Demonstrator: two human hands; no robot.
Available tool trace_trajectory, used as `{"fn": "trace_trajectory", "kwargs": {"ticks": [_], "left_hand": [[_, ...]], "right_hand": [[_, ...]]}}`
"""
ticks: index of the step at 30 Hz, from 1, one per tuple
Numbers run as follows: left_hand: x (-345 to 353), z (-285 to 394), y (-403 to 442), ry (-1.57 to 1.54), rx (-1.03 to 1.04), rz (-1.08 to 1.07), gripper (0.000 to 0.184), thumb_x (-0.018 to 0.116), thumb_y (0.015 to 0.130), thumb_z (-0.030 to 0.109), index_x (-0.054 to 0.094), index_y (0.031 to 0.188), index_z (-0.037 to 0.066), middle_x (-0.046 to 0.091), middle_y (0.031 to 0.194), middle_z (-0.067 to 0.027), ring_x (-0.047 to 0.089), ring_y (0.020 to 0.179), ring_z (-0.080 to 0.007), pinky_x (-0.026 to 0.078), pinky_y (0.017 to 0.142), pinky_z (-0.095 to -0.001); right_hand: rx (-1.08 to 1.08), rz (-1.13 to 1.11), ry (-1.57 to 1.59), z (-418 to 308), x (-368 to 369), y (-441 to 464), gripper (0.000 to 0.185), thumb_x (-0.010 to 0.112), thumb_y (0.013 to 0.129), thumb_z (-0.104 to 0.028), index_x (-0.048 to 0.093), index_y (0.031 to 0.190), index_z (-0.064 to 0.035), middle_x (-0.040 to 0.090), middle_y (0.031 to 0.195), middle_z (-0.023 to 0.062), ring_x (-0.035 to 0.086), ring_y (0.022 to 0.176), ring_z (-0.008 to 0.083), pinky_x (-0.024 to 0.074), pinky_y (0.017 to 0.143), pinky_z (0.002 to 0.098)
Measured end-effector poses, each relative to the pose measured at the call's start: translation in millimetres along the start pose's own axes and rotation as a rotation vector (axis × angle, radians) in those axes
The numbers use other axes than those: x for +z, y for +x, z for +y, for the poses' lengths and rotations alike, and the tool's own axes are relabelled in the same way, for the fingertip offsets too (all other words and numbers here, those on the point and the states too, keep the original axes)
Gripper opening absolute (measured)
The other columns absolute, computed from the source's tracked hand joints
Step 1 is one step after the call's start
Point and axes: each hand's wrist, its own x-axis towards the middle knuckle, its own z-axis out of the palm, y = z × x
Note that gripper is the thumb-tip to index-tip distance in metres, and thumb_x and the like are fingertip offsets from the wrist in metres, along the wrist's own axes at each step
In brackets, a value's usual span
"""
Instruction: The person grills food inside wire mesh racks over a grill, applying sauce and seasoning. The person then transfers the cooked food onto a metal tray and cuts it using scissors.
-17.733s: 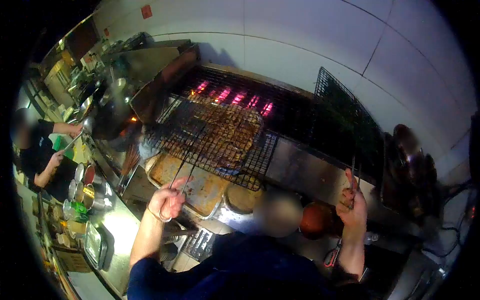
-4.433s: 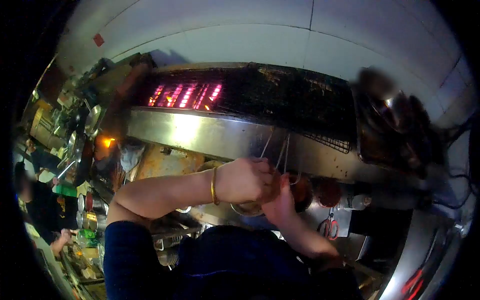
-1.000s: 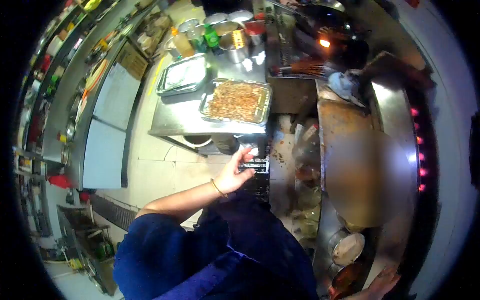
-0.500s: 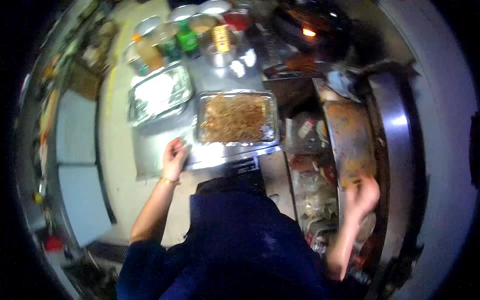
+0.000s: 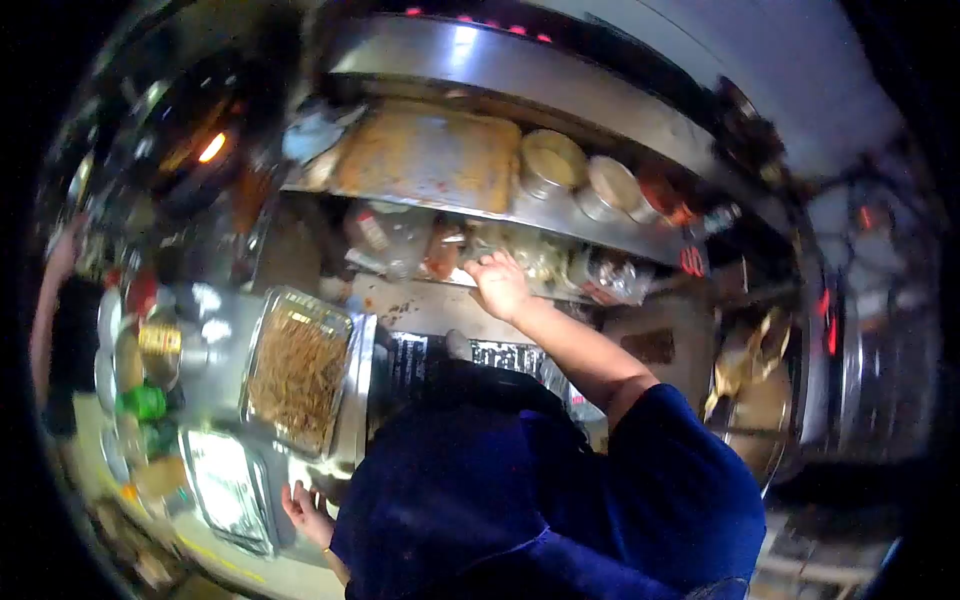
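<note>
My left hand (image 5: 312,515) is low in the view by the metal table's edge, fingers apart and nothing seen in them. Close to it are a foil tray (image 5: 300,440) filled with brown shredded food or noodles (image 5: 297,375) and a shiny foil-covered tray (image 5: 232,490). My right hand (image 5: 500,285) stretches forward in front of the lower shelf, its fingers loosely bent and apart, apparently holding nothing. Just beyond it are clear plastic bags (image 5: 530,250) with pale contents. Whether the fingertips touch a bag I cannot tell.
On the shelf above lie a stained brown board or tray (image 5: 430,155) and round metal containers (image 5: 552,165). Bottles, including a green one (image 5: 143,402), and bowls crowd the left table. Flame (image 5: 212,148) glows at upper left. Another person's forearm (image 5: 58,285) seems visible at far left.
The view has swung right, so the filled foil tray now appears on the left. My right hand has gone from beside the stained board to the lower shelf's bags.
</note>
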Motion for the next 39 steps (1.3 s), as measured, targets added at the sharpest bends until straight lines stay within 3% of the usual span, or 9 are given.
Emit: {"fn": "trace_trajectory", "kwargs": {"ticks": [5, 8, 10, 13, 18, 21, 27, 32, 39], "left_hand": [[-6.2, -10.7, 54.7, 0.146, 0.111, -0.337, 0.041, 0.063, 0.087, 0.014, 0.046, 0.124, 0.013, 0.059, 0.09, -0.0009, 0.053, 0.07, -0.0115, 0.046, 0.057, -0.0263], [-6.1, -12.0, 65.0, 0.17, 0.096, -0.307, 0.038, 0.06, 0.088, 0.013, 0.047, 0.123, 0.01, 0.059, 0.092, -0.0041, 0.053, 0.072, -0.0135, 0.045, 0.061, -0.0284], [3.7, -1.7, 54.6, 0.27, 0.066, -0.224, 0.036, 0.055, 0.089, 0.012, 0.047, 0.123, 0.003, 0.058, 0.1, -0.0104, 0.054, 0.083, -0.0186, 0.046, 0.072, -0.034], [67.0, -5.7, 35.4, 0.368, 0.059, -0.19, 0.038, 0.056, 0.088, 0.012, 0.047, 0.124, 0.004, 0.059, 0.098, -0.0108, 0.055, 0.081, -0.0183, 0.046, 0.071, -0.0335], [139.4, -20.6, 5.7, 0.458, 0.05, -0.11, 0.04, 0.057, 0.086, 0.013, 0.047, 0.125, 0.005, 0.06, 0.095, -0.0114, 0.056, 0.079, -0.0178, 0.046, 0.07, -0.0328], [169.0, -26.7, -7.6, 0.515, 0.044, -0.071, 0.042, 0.057, 0.085, 0.013, 0.048, 0.126, 0.006, 0.061, 0.093, -0.0118, 0.057, 0.077, -0.0175, 0.047, 0.069, -0.0324], [162.8, -14.0, -1.3, 0.588, 0.054, 0.051, 0.045, 0.058, 0.083, 0.014, 0.048, 0.127, 0.007, 0.063, 0.09, -0.0126, 0.058, 0.075, -0.0169, 0.047, 0.067, -0.0316], [107.0, 7.8, -5.2, 0.685, 0.046, 0.244, 0.048, 0.059, 0.082, 0.014, 0.048, 0.128, 0.009, 0.064, 0.087, -0.0133, 0.059, 0.072, -0.0164, 0.048, 0.066, -0.0309], [62.2, -41.5, 40.9, 0.354, 0.154, 0.178, 0.043, 0.064, 0.083, 0.011, 0.054, 0.124, 0.007, 0.063, 0.078, -0.0063, 0.056, 0.064, -0.0118, 0.046, 0.057, -0.0267]], "right_hand": [[0.239, 0.14, 0.004, 76.7, 25.9, -67.7, 0.06, 0.06, 0.078, -0.015, 0.045, 0.136, -0.0228, 0.059, 0.121, 0.0169, 0.045, 0.123, 0.0326, 0.0189, 0.111, 0.0521], [0.456, 0.304, -0.078, 133.8, 47.8, -112.1, 0.081, 0.068, 0.074, -0.026, 0.028, 0.145, -0.0266, 0.042, 0.141, 0.0113, 0.036, 0.132, 0.031, 0.0156, 0.11, 0.0559], [0.583, 0.304, 0.15, 209.0, 48.1, -130.6, 0.068, 0.068, 0.074, -0.028, 0.043, 0.136, -0.0189, 0.056, 0.124, 0.0156, 0.051, 0.117, 0.0314, 0.0413, 0.098, 0.0434], [0.924, 0.676, 0.409, 319.8, 50.0, -157.9, 0.031, 0.063, 0.079, -0.025, 0.067, 0.106, -0.0112, 0.066, 0.104, 0.0143, 0.061, 0.099, 0.0313, 0.0472, 0.089, 0.0397], [1.219, 0.75, 0.376, 441.3, 12.2, -185.2, 0.032, 0.057, 0.082, -0.032, 0.067, 0.106, -0.0131, 0.066, 0.101, 0.0167, 0.063, 0.097, 0.032, 0.0491, 0.085, 0.042], [1.343, 0.479, 0.268, 475.2, -11.5, -185.7, 0.037, 0.058, 0.083, -0.034, 0.063, 0.113, -0.0132, 0.063, 0.111, 0.0166, 0.06, 0.103, 0.033, 0.0484, 0.088, 0.0419], [1.136, 0.21, 0.336, 540.8, 17.2, -164.5, 0.026, 0.055, 0.081, -0.026, 0.063, 0.099, -0.0094, 0.067, 0.095, 0.013, 0.064, 0.09, 0.0274, 0.0487, 0.078, 0.0396], [0.709, 0.366, 0.389, 586.1, 37.3, -158.6, 0.023, 0.059, 0.079, -0.021, 0.062, 0.098, -0.0078, 0.065, 0.087, 0.0097, 0.062, 0.077, 0.0247, 0.049, 0.067, 0.038], [0.819, 0.306, 1.754, 462.5, 92.5, -229.2, 0.027, 0.063, 0.082, -0.019, 0.059, 0.106, -0.0073, 0.063, 0.09, 0.0064, 0.059, 0.068, 0.0232, 0.051, 0.056, 0.0378]]}}
